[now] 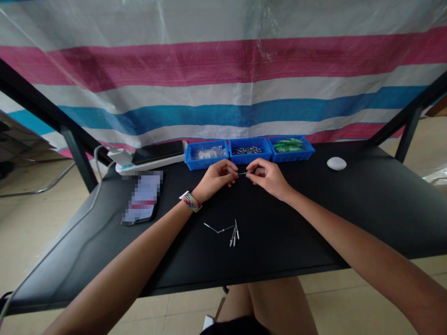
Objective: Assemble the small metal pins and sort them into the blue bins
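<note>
Between my two hands a thin silver blind rivet (242, 173) lies level, just above the black table. My left hand (220, 177), with a patterned band at the wrist, pinches its left end. The fingertips of my right hand (267, 177) are closed on the other end, and they hide part of it. Nearer to me several loose blind rivets (234, 235) rest on the table, some crossing each other. Just beyond my hands, the middle blue bin (250, 158) holds many small metal rivets (247, 150).
The left blue bin (206, 163) contains clear plastic pieces; the right blue bin (292, 156) has green packets. A phone (143, 197) lies at left, below a white power strip (153, 164) with a dark phone (159, 152) on it. A white oval object (336, 163) sits at right.
</note>
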A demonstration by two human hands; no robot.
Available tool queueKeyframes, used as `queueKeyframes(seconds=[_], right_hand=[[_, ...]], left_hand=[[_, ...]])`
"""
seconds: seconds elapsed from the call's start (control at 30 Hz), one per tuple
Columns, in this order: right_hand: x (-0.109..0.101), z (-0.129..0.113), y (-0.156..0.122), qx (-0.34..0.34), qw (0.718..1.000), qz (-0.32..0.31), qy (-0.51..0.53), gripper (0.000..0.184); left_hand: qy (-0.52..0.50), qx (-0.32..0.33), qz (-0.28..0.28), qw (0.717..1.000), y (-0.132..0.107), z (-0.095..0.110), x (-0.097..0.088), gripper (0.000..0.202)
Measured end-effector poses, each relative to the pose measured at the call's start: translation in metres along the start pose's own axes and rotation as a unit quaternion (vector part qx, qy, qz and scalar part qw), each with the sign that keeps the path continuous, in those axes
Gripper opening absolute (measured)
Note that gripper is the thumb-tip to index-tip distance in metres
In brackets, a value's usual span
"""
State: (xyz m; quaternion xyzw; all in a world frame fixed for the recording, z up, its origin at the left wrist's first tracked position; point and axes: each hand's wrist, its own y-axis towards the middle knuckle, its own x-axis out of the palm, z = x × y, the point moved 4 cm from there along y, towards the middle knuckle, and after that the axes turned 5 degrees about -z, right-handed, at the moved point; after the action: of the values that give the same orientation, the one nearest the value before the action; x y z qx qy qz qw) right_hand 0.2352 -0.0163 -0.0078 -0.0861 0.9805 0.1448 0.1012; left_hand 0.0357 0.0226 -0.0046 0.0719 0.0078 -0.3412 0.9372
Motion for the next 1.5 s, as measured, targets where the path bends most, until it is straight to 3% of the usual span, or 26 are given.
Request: queueKeyframes(seconds=[0.53, 0.73, 0.87, 0.93, 1.03, 1.13, 1.27, 1.37, 1.5], right_hand=[[0.000, -0.005, 0.001, 0.015, 0.999, -0.037, -0.002, 0.020], [-0.012, -0.012, 0.004, -0.034, 0.995, 0.087, -0.044, 0.020], [-0.034, -0.024, 0.019, -0.095, 0.952, 0.242, -0.161, 0.019], [-0.040, -0.026, 0.026, -0.091, 0.936, 0.259, -0.218, 0.024], [-0.040, -0.025, 0.028, -0.073, 0.936, 0.220, -0.264, 0.030], [-0.032, -0.025, 0.017, -0.080, 0.952, 0.160, -0.248, 0.022], [-0.002, -0.031, -0.002, -0.064, 0.980, -0.047, -0.180, 0.013], [0.028, -0.044, -0.020, -0.089, 0.965, -0.186, -0.161, 0.007], [0.060, -0.058, -0.041, -0.138, 0.939, -0.258, -0.181, 0.007]], left_hand=[[-0.005, 0.009, 0.012, 1.000, 0.000, 0.004, 0.001, 0.030], [-0.015, 0.000, 0.007, 1.000, 0.000, 0.006, 0.003, 0.027], [-0.027, -0.006, 0.013, 1.000, 0.000, 0.005, 0.002, 0.023], [-0.028, -0.005, 0.011, 1.000, -0.001, 0.004, 0.002, 0.022], [-0.026, -0.003, 0.011, 1.000, 0.000, 0.004, 0.002, 0.021], [-0.021, -0.002, 0.008, 1.000, 0.001, 0.003, 0.002, 0.021], [-0.014, 0.006, 0.009, 1.000, 0.001, 0.003, 0.001, 0.020], [-0.013, 0.014, 0.011, 1.000, 0.001, 0.006, 0.002, 0.019], [-0.007, 0.013, 0.015, 1.000, 0.000, 0.006, 0.002, 0.017]])
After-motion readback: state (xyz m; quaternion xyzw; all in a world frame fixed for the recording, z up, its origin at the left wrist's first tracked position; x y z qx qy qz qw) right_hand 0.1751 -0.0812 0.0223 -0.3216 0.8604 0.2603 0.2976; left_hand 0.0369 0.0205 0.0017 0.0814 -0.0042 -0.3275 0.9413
